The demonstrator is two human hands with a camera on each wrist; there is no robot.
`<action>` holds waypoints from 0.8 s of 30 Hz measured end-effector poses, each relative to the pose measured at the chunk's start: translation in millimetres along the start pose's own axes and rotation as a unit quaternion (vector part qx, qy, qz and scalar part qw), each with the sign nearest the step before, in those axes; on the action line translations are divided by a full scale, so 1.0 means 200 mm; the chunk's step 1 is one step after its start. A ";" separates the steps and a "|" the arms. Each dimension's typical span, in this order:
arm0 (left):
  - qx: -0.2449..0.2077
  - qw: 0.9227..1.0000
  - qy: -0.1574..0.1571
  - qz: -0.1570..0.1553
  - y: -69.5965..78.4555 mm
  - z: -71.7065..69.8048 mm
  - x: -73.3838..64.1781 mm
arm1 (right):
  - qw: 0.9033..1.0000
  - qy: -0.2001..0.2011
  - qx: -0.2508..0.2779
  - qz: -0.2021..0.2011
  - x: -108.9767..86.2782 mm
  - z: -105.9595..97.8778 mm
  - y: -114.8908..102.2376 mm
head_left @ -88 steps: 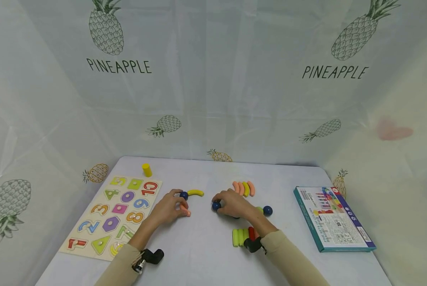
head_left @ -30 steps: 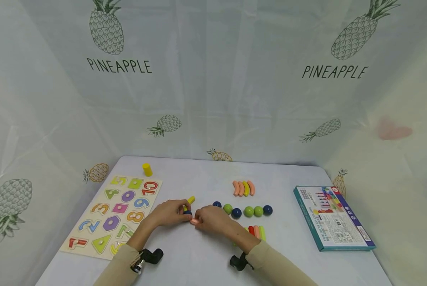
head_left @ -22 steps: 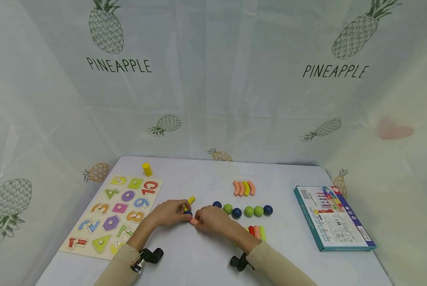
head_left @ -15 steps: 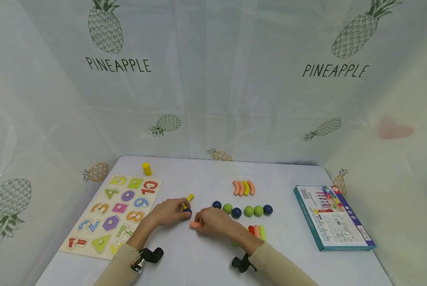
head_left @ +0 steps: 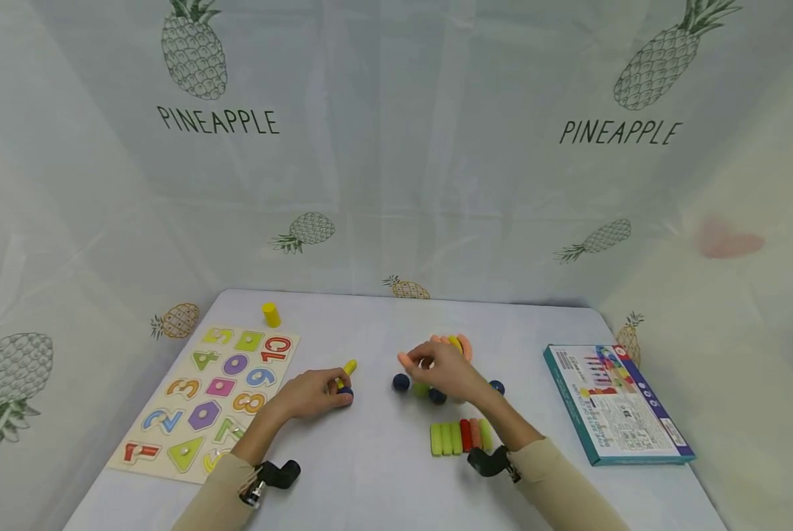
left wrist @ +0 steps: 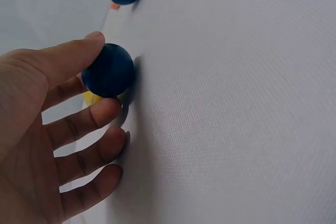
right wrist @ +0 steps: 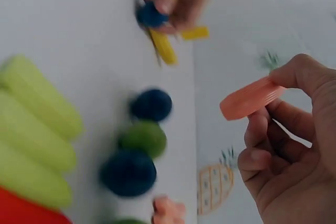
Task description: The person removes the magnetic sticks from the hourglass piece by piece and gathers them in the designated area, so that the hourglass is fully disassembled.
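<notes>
My left hand [head_left: 306, 393] holds a dark blue ball [left wrist: 109, 71] between thumb and fingers, low over the white tabletop. A yellow curved stick [head_left: 350, 366] lies against that ball's far side; whether the two are joined I cannot tell. My right hand [head_left: 445, 369] is raised above a row of balls and pinches a salmon-pink curved stick [right wrist: 251, 98] between thumb and fingers. Below it sit a blue ball [head_left: 400, 383], a green ball [right wrist: 143, 139] and more of both colours, partly hidden by the hand. Behind it lie curved salmon and yellow sticks [head_left: 465, 346].
Straight green, red and salmon sticks [head_left: 445, 439] lie side by side nearer the front. A number puzzle board [head_left: 203, 405] is on the left, with a yellow cylinder [head_left: 271, 315] beyond it. At the right edge lies a flat printed box [head_left: 618, 405]. Pineapple-print cloth [head_left: 383, 147] hangs around the table.
The right hand set down no ball lately; it came to the left hand, drew the salmon stick away from the blue ball, then lifted it right and back. The left hand stayed nearly still.
</notes>
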State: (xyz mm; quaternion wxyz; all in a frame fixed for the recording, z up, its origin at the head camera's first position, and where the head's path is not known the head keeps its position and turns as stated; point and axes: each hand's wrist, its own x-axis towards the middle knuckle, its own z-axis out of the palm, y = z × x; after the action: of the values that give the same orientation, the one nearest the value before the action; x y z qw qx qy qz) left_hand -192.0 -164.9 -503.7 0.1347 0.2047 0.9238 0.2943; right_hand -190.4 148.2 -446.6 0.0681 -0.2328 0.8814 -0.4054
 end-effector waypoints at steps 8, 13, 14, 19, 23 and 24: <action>0.001 1.000 0.000 0.005 0.01 -0.01 -0.01 | 0.990 0.061 0.085 0.098 -0.02 -0.29 0.31; -0.001 1.000 -0.003 0.002 0.01 -0.01 -0.01 | 0.987 0.065 0.093 0.117 -0.03 -0.39 0.49; -0.001 1.000 -0.003 0.001 0.01 -0.01 -0.01 | 0.986 0.066 0.092 0.126 -0.03 -0.40 0.52; -0.003 1.000 -0.003 0.000 0.01 -0.01 -0.01 | 0.979 0.067 0.078 0.177 -0.02 -0.43 0.62; -0.005 1.000 -0.003 0.001 0.01 -0.01 -0.01 | 0.974 0.058 0.058 0.212 -0.01 -0.43 0.66; -0.005 1.000 -0.004 0.002 0.01 -0.01 0.00 | 0.972 0.056 0.055 0.220 0.00 -0.42 0.67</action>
State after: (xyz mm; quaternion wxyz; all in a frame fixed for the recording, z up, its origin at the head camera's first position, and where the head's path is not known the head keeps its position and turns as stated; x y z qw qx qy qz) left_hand -191.5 -165.1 -500.4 0.1385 0.2068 0.9215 0.2982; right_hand -263.3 281.9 -490.6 0.1190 -0.0063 0.8899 -0.4403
